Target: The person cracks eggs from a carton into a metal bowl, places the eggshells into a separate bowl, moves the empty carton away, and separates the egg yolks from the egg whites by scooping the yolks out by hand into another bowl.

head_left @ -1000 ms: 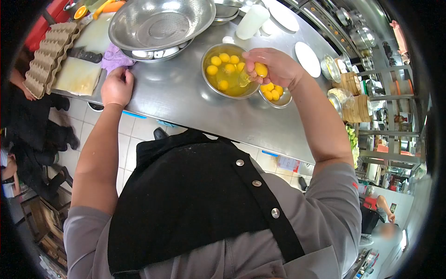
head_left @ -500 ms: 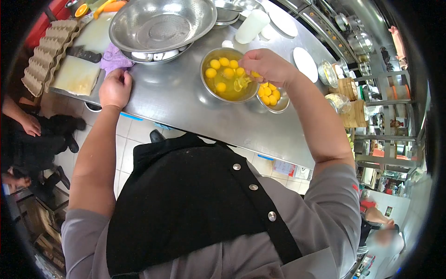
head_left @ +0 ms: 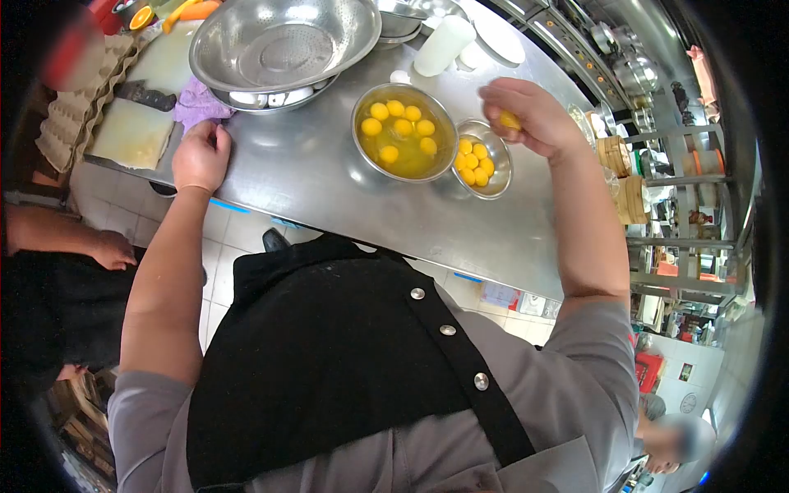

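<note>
My right hand (head_left: 526,119), its fingers curled, holds an egg yolk (head_left: 509,121) above the table, just right of the bowls. Below and left of it, a small metal bowl (head_left: 493,187) holds several whole yolks. Beside that is a larger metal bowl (head_left: 358,146) with several yolks floating in clear egg white. My left hand (head_left: 201,156) rests as a closed fist on the table's near edge, close to a crumpled purple cloth (head_left: 200,102); nothing shows in it.
A big perforated metal bowl (head_left: 283,49) sits over a bowl of white eggs (head_left: 288,96). Behind the yolk bowls lies a white bottle (head_left: 444,47). At left are a cutting board (head_left: 130,135), a knife (head_left: 148,96) and egg cartons (head_left: 76,123). Another person's hand (head_left: 113,250) is at lower left.
My right hand has moved right from the large bowl, past the small one, carrying a yolk. My left hand stays put. The other person at left has come closer.
</note>
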The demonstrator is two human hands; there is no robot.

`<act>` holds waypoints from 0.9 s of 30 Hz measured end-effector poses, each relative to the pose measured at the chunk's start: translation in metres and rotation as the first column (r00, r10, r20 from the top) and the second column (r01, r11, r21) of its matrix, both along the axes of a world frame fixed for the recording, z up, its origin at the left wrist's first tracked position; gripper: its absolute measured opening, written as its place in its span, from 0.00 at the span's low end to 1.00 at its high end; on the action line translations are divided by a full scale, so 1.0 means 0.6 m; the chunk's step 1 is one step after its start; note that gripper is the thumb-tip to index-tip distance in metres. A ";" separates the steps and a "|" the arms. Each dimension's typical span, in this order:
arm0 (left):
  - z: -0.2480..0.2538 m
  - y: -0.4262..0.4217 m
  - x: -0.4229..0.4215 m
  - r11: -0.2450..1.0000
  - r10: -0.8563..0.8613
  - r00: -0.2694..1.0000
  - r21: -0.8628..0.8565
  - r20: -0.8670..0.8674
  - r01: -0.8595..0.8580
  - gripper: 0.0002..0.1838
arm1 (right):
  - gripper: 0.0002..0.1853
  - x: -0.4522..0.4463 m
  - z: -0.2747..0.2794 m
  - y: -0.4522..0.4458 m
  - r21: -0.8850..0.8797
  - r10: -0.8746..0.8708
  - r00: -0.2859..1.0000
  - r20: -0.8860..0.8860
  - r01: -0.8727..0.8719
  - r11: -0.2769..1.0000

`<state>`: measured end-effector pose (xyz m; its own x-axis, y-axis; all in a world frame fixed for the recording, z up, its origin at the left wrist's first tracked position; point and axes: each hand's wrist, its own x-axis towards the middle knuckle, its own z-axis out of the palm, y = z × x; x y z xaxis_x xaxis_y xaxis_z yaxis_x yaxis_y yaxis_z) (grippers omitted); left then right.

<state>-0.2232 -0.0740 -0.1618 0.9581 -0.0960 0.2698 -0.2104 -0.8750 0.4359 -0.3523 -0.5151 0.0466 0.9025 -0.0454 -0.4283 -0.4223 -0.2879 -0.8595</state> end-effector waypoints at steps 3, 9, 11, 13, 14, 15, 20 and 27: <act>0.001 0.000 0.000 1.000 0.006 1.000 0.005 -0.003 -0.006 0.15 | 0.14 -0.022 -0.003 -0.040 -0.330 0.021 0.999 -0.048 -0.036 0.943; -0.001 -0.001 0.003 1.000 -0.010 1.000 0.000 -0.002 0.010 0.15 | 0.12 -0.035 -0.070 -0.016 -0.764 0.359 0.933 -0.031 -0.254 0.594; 0.004 -0.001 0.002 1.000 -0.001 0.999 -0.001 -0.045 0.001 0.16 | 0.13 -0.015 -0.102 0.003 -0.778 0.492 0.870 -0.004 -0.312 0.545; 0.006 -0.002 0.000 1.000 0.007 1.000 0.005 -0.024 -0.007 0.16 | 0.15 0.002 -0.126 0.043 -0.896 0.647 0.759 -0.073 -0.335 0.292; 0.005 -0.003 -0.001 1.000 0.011 1.000 0.006 -0.018 -0.011 0.16 | 0.16 0.012 -0.129 0.064 -0.890 0.624 0.760 -0.182 -0.397 0.224; 0.004 -0.002 -0.001 1.000 0.004 1.000 0.001 -0.019 -0.004 0.16 | 0.17 0.023 -0.129 0.086 -0.873 0.593 0.750 -0.291 -0.462 0.156; -0.005 0.001 0.002 1.000 -0.001 1.000 -0.007 0.000 0.001 0.16 | 0.14 0.051 -0.166 0.108 -0.810 0.579 0.674 -0.458 -0.585 0.039; -0.002 0.001 0.000 1.000 0.004 1.000 -0.012 0.010 -0.004 0.16 | 0.15 0.087 -0.169 0.065 -0.539 0.646 0.659 -0.384 -0.729 0.423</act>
